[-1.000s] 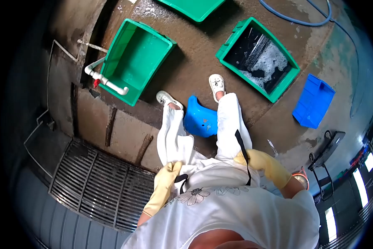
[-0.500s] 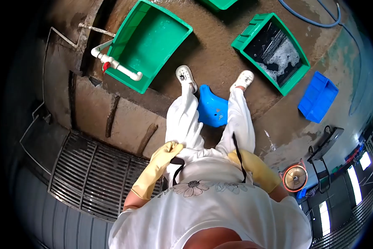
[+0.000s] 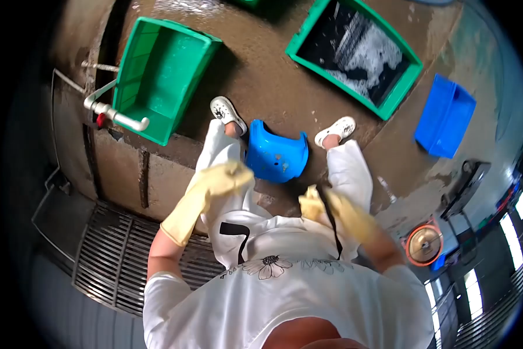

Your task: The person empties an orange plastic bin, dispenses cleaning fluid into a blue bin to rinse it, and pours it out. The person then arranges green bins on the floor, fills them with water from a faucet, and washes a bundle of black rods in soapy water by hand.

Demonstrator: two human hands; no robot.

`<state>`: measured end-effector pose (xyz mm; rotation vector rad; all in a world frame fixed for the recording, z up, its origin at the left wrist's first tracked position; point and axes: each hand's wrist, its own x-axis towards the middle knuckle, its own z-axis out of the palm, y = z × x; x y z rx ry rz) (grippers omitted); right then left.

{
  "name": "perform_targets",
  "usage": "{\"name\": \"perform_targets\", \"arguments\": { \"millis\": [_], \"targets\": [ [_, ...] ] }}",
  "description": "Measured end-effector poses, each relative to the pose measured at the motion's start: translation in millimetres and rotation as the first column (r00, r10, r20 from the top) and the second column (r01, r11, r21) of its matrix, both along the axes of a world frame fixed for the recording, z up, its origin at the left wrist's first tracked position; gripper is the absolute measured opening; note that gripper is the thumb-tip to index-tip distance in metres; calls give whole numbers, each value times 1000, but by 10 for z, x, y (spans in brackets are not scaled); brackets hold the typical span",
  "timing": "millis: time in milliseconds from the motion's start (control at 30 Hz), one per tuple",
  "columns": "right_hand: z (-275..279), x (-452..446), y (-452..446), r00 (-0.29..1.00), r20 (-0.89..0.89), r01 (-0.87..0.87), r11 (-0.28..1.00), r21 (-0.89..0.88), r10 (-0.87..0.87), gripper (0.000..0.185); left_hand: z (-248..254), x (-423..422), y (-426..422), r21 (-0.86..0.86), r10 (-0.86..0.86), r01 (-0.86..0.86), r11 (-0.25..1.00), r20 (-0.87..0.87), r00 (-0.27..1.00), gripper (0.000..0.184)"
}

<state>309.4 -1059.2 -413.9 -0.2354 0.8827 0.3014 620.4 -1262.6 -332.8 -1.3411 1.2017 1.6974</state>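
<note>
My left hand point(image 3: 229, 177), in a cream rubber glove, is over the left leg of the white trousers point(image 3: 212, 145). Its fingers look curled in; blur hides whether cloth is in them. At the inner right thigh is my right hand point(image 3: 316, 205), gloved the same way, its fingers bent inward beside a dangling black strap point(image 3: 330, 218). What these fingers grip, if anything, cannot be made out. Between my legs stands a low blue plastic stool point(image 3: 276, 157). White clogs point(image 3: 223, 109) are on my feet, planted apart on the wet floor.
Ahead on the left stands a green tub point(image 3: 174, 75) beneath a white pipe point(image 3: 119, 117) with a red valve. Another green tub point(image 3: 409, 78) on the right holds dark, foamy water. A blue crate point(image 3: 441, 119), a trolley point(image 3: 465, 183) and a floor grate point(image 3: 116, 250) lie around me.
Both hands have moved forward from the hips, the right one inward. My knees have come up and apart, and the trouser legs sit higher on the ankles. The view has shifted.
</note>
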Motion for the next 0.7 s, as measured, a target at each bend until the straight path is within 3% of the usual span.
{"name": "perform_targets", "arguments": {
  "millis": [33,100,167,200,233,300,333,367,400,433,500,533,567,600,700],
  "targets": [
    [-385,37,-17,996,86,-40,987,158,27,32,-51,-240,-109,-172,56,-51,984,23,998,57],
    [-752,5,32,971,-237,-107,944,-311,32,35,-592,-519,-194,-249,155,-191,949,-160,975,53],
    [-1196,-1,123,860,-494,-436,694,-573,132,48,-1239,-661,5,-327,188,-196,925,-55,981,53],
    [-1398,5,198,868,-482,-440,632,-637,119,51,-1519,-694,116,-322,68,-61,945,11,998,57],
    [-1619,40,259,878,-468,-441,562,-700,106,54,-2060,-624,307,-230,-161,171,958,64,985,70],
    [-1969,189,159,778,-503,-628,494,-602,376,101,-2450,-540,626,-325,-441,428,843,37,897,88],
    [-2119,213,176,763,-549,-646,388,-657,340,108,-2638,-616,648,-115,-568,570,813,55,821,106],
    [-2268,237,177,748,-596,-662,276,-696,291,115,-2778,-691,707,-23,-697,701,713,83,712,116],
    [-2368,225,71,769,-554,-633,251,-733,320,115,-2932,-730,783,2,-729,733,680,101,677,120],
    [-2551,256,94,780,-580,-618,149,-772,235,114,-3077,-743,879,25,-757,760,650,115,643,124],
    [-3189,350,576,883,-413,-442,103,-891,222,91,-3244,-772,996,-11,-821,822,569,40,569,134],
    [-2824,242,-143,779,-175,-523,471,-710,602,76,-3347,-787,1082,23,-879,879,477,-15,477,137],
    [-2910,175,-115,786,-116,-438,414,-798,607,74,-3304,-860,1079,5,-869,871,492,-57,491,117],
    [-3159,31,143,852,-19,-296,453,-841,522,76,-3318,-898,1103,-8,-871,874,485,-88,483,114],
    [-2932,40,-161,714,-16,-489,483,-726,700,74,-3458,-1006,1156,-42,-887,892,451,-138,442,105]
  ]
}}
